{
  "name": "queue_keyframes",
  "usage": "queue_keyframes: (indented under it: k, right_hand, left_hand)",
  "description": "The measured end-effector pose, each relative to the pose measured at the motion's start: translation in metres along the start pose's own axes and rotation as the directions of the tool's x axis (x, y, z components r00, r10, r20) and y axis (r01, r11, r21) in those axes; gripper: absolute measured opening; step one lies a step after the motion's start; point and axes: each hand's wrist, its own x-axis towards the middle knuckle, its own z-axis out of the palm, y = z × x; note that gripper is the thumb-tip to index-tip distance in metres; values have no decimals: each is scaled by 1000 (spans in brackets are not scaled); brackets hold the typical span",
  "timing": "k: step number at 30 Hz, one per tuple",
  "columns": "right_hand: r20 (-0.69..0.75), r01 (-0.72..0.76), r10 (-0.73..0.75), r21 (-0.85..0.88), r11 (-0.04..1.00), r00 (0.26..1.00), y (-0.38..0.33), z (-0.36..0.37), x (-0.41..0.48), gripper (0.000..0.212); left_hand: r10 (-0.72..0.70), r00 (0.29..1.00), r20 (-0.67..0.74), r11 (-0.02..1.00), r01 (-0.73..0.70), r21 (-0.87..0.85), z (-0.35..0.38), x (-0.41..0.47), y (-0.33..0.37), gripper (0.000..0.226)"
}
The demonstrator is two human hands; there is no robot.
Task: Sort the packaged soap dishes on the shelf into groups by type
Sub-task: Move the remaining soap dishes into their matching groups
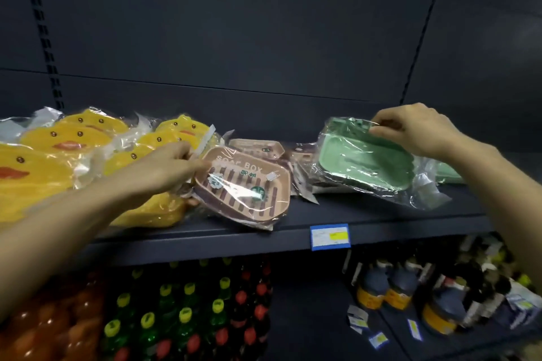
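On the dark shelf (pixel 381 215) lie packaged soap dishes. Several yellow duck-shaped ones (pixel 58 143) are piled at the left. My left hand (pixel 173 168) pinches the left edge of a pink slatted "SOAP BOX" dish (pixel 246 187) in clear wrap, which tilts at the shelf front. More pink dishes (pixel 258 148) lie behind it. My right hand (pixel 416 129) grips the upper rim of a green dish (pixel 363 160) in plastic wrap, held tilted above the shelf's right part. Another green dish (pixel 447 173) shows partly behind my right wrist.
A blue price tag (pixel 330 237) hangs on the shelf's front edge. The shelf below holds bottles with yellow and red caps (pixel 187 311) at left and dark bottles (pixel 404 287) at right. A dark back panel rises behind the upper shelf.
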Motion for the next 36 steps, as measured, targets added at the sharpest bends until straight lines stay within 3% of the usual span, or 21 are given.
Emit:
queue_keyframes:
  k: [3, 7, 13, 18, 20, 23, 26, 28, 30, 33, 36]
  right_hand:
    - [-5, 49, -49, 24, 999, 999, 28, 1, 3, 23]
    - [0, 127, -127, 42, 991, 992, 61, 5, 8, 24]
    - [20, 191, -193, 90, 978, 981, 95, 20, 15, 24]
    - [19, 203, -206, 118, 972, 978, 123, 27, 26, 24]
    - [26, 204, -208, 121, 971, 978, 135, 29, 31, 24]
    - [54, 181, -189, 135, 974, 980, 153, 29, 36, 24]
    - [78, 188, -201, 151, 971, 976, 171, 30, 36, 22]
    - [118, 209, -234, 191, 959, 965, 183, 33, 35, 15]
    - [173, 236, -273, 209, 949, 946, 193, 39, 32, 9]
    - [229, 295, -339, 205, 933, 913, 208, 53, 31, 11]
    - [203, 339, -395, 265, 903, 896, 221, 60, 33, 11]
  left_hand:
    - [-90, 996, -28, 996, 89, -26, 28, -6, 9, 17]
    - [-187, 982, -42, 981, 184, -63, 58, -11, 11, 27]
    - [-225, 960, -164, 974, 221, -42, 80, -8, 16, 20]
    - [-229, 940, -254, 941, 281, 191, 88, -1, 25, 30]
    - [-205, 938, -279, 842, 315, 439, 90, 4, 30, 31]
    - [-133, 944, -302, 495, 327, 805, 95, 9, 39, 44]
    - [-47, 944, -328, 173, 331, 928, 99, 13, 50, 56]
    - [27, 938, -345, 100, 340, 935, 101, 17, 60, 56]
    - [72, 933, -351, 148, 338, 929, 104, 24, 70, 48]
    - [119, 924, -363, 302, 315, 900, 116, 33, 83, 44]
    - [170, 909, -380, 374, 297, 878, 135, 38, 96, 41]
